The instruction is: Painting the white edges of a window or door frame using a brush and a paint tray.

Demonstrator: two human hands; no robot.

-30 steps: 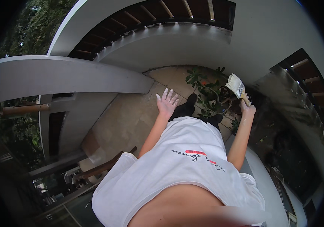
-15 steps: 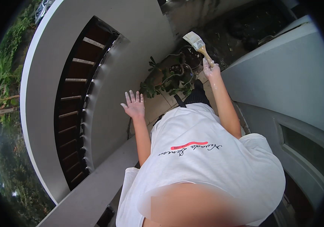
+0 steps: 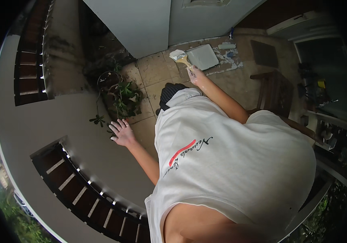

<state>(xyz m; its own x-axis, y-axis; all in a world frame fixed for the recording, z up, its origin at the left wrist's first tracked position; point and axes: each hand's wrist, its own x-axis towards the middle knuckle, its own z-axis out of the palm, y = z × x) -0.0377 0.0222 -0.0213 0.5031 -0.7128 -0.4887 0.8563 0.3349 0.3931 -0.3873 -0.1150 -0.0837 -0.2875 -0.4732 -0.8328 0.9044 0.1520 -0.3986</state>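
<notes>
My right hand (image 3: 196, 75) is closed round the wooden handle of a wide paintbrush (image 3: 180, 58), whose bristles are coated with white paint and point away from me. Past the brush, a white paint tray (image 3: 202, 56) lies on the tiled floor. My left hand (image 3: 123, 133) is stretched out with its fingers spread and holds nothing; whitish paint marks its fingers. Nearest to it is a leafy potted plant (image 3: 125, 97) with bending stems, just beyond the fingertips.
Paint-smeared sheeting (image 3: 232, 60) and a paint roller (image 3: 227, 46) lie beside the tray. A wooden chair (image 3: 276, 91) stands to the right. Grey walls (image 3: 149, 24) rise ahead, and a low wall with a slatted railing (image 3: 74, 186) curves along the left. A dark mat (image 3: 264, 53) lies farther right.
My view and body have turned to the right, bringing the tray, sheeting and chair into sight. The brush stays in my right hand; my left hand remains spread.
</notes>
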